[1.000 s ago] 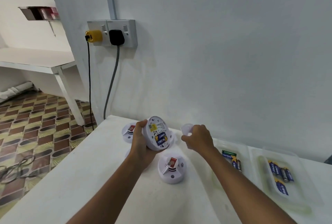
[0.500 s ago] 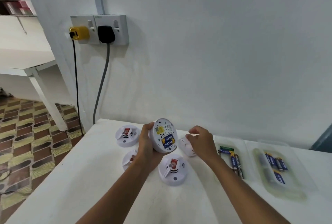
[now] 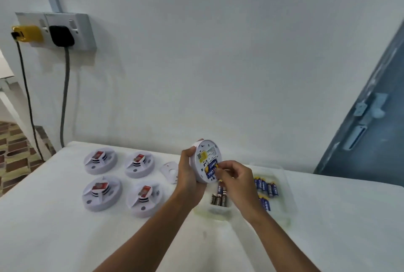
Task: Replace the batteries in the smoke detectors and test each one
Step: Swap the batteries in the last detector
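Fingertips of my right hand (image 3: 235, 176) pinch at the blue battery (image 3: 211, 170) seated in the back of the round white plastic smoke detector (image 3: 206, 161). My left hand (image 3: 189, 175) grips that detector by its rim, tilted up, above the white table (image 3: 54, 239). Below my hands, a clear plastic tray (image 3: 213, 211) holds dark batteries (image 3: 220, 196); beside it a second clear tray (image 3: 284, 201) holds blue ones (image 3: 266, 188). Four more white round detectors (image 3: 100, 161) lie face-up to the left, a white cover plate (image 3: 170, 171) near them.
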Action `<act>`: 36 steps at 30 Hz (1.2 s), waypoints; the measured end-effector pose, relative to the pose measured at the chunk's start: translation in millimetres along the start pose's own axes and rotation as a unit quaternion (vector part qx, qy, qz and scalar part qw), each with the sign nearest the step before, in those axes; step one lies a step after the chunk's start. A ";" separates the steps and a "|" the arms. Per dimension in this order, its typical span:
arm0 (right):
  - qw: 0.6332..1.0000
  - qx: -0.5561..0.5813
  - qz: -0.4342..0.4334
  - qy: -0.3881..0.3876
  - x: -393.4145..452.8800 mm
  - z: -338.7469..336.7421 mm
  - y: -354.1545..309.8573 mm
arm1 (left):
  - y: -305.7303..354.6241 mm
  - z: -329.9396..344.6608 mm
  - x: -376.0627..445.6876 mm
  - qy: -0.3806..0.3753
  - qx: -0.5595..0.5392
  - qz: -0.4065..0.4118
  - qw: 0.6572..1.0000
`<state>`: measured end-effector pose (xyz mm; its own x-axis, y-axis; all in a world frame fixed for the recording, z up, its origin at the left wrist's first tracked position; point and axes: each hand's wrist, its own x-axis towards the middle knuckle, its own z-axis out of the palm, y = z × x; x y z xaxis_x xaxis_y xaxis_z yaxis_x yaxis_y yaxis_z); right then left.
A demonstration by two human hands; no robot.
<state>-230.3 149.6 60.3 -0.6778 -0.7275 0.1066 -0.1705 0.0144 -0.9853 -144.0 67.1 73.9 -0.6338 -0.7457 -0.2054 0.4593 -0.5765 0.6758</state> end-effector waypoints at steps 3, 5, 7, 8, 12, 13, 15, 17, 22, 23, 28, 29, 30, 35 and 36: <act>1.000 0.013 0.009 -0.007 2.3 -29.3 5.1 | -29.0 25.3 -1.4 0.020 0.005 0.019 1.000; 0.999 0.039 0.025 -0.012 3.5 -46.8 8.2 | -43.5 41.2 -3.5 0.031 0.009 0.028 0.999; 0.996 0.068 0.048 -0.016 6.3 -60.6 10.3 | -53.4 53.3 -5.0 0.041 0.022 0.039 0.998; 0.995 0.082 0.057 -0.022 7.7 -69.5 10.8 | -59.8 61.0 -5.9 0.050 0.037 0.049 0.997; 0.991 0.105 0.079 -0.033 13.6 -88.0 5.4 | -68.6 74.5 -6.2 0.057 0.107 0.085 0.989; 0.991 0.103 0.084 -0.032 14.9 -92.5 4.1 | -70.2 77.6 -6.3 0.057 0.125 0.090 0.986; 0.992 0.092 0.087 -0.014 16.9 -98.4 4.6 | -72.5 82.6 -6.0 0.054 0.160 0.096 0.981; 0.991 0.100 0.083 0.021 16.5 -100.7 2.0 | -75.5 86.8 -6.4 0.048 0.194 0.117 0.973; 0.994 -0.068 -0.002 0.085 31.4 -119.2 4.3 | -81.6 88.4 3.6 0.053 0.235 0.158 0.957; 0.980 -0.187 -0.013 0.061 38.4 -124.7 9.8 | -81.0 87.7 5.0 0.055 0.226 0.154 0.960; 0.823 -0.555 0.015 -0.123 48.5 -122.5 31.3 | -83.0 79.7 10.3 0.047 0.209 0.124 0.969; 0.807 -0.575 0.006 -0.136 48.7 -119.2 34.1 | -84.1 78.4 10.7 0.048 0.214 0.122 0.968; 0.797 -0.586 -0.001 -0.147 48.7 -117.0 36.8 | -84.8 77.6 10.3 0.048 0.222 0.121 0.966; 0.791 -0.582 0.034 -0.185 51.8 -116.7 47.1 | -82.1 73.8 4.3 0.050 0.205 0.095 0.973; 0.810 -0.561 0.034 -0.166 52.3 -119.2 44.5 | -82.2 73.0 4.2 0.048 0.198 0.082 0.976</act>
<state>-358.6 194.0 37.9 -0.5150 -0.8404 -0.1689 -0.8096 0.5416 -0.2263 -229.9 135.7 69.2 -0.5020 -0.8559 -0.1241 0.2613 -0.2868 0.9217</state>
